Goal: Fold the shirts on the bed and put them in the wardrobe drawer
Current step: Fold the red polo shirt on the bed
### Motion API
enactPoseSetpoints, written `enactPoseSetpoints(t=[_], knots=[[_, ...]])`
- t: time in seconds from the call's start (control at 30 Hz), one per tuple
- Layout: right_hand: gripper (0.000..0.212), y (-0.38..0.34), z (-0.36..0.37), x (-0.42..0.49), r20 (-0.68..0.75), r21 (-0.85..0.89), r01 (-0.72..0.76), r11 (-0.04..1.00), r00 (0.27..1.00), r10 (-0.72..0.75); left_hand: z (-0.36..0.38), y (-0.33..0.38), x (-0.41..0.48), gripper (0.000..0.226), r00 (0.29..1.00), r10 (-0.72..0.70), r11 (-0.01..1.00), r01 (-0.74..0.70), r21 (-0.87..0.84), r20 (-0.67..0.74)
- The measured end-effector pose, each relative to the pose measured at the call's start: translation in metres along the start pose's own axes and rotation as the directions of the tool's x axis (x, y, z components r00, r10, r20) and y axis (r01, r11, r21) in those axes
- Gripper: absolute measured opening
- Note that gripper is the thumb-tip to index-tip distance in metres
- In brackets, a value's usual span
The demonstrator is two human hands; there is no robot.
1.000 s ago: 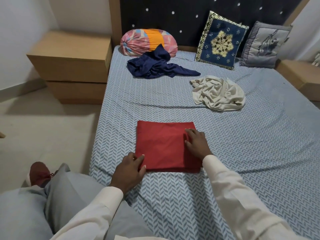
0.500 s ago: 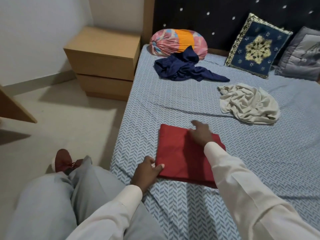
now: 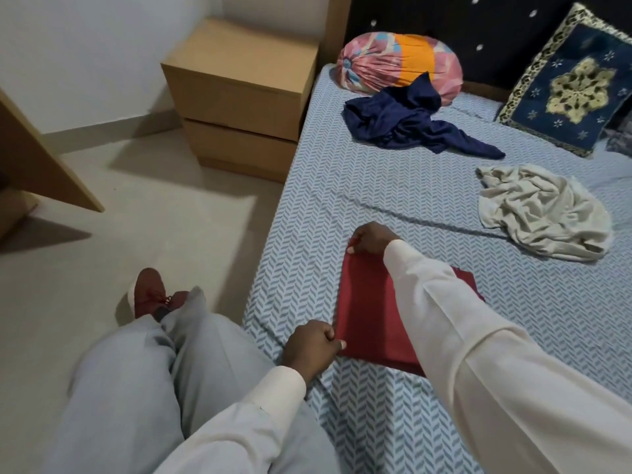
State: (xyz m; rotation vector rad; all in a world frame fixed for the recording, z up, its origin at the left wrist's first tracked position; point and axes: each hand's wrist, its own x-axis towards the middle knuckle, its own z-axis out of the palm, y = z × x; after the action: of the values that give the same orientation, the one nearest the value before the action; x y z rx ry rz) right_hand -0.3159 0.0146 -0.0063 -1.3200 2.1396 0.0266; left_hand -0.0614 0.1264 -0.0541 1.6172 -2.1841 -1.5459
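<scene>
A folded red shirt [image 3: 371, 313] lies flat near the left edge of the bed [image 3: 318, 206]. My left hand [image 3: 313, 347] pinches its near left corner. My right hand [image 3: 371, 239] reaches across the shirt and grips its far left corner, my white sleeve covering much of the cloth. Farther up the bed a crumpled navy shirt [image 3: 407, 126] lies near the headboard. A crumpled cream shirt [image 3: 540, 212] lies on the right side.
A wooden two-drawer bedside cabinet [image 3: 239, 94] stands left of the bed. A colourful bolster [image 3: 398, 63] and a blue embroidered cushion [image 3: 567, 87] lean at the headboard. A wooden panel edge [image 3: 44, 155] juts in at far left. My grey-trousered leg and red shoe [image 3: 148, 292] are over the floor.
The view has swung left. My right hand slid from the shirt's middle to its far left corner. My left hand closed on the near left corner.
</scene>
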Motion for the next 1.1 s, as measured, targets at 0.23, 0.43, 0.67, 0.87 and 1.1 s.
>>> enactPoseSetpoints(t=[0.23,0.43,0.67,0.87,1.1], knots=[[0.017,-0.014,0.037,-0.058,-0.478,-0.063,0.096,0.993,0.871,-0.114,0.0,0.004,-0.004,0.038,0.998,-0.009,0.996,0.014,0.085,-0.062],[0.02,0.043,0.068,-0.092,-0.428,-0.054,0.105,0.993,0.896,-0.118,-0.004,0.005,-0.012,0.044,0.994,0.072,0.987,-0.06,0.152,-0.077],[0.038,0.168,0.07,-0.16,-0.567,0.227,-0.379,0.897,0.697,0.438,-0.006,0.005,-0.012,0.05,0.993,0.087,0.991,-0.079,0.104,-0.074],[0.078,0.196,0.08,-0.191,-0.12,0.84,-0.292,0.458,0.722,0.681,-0.002,0.019,-0.016,0.039,0.992,0.075,0.997,-0.078,-0.028,-0.101],[0.098,0.206,0.064,-0.193,0.251,0.916,-0.348,0.198,0.884,0.393,-0.037,0.024,-0.013,0.021,0.999,0.022,0.935,-0.037,-0.352,-0.045]])
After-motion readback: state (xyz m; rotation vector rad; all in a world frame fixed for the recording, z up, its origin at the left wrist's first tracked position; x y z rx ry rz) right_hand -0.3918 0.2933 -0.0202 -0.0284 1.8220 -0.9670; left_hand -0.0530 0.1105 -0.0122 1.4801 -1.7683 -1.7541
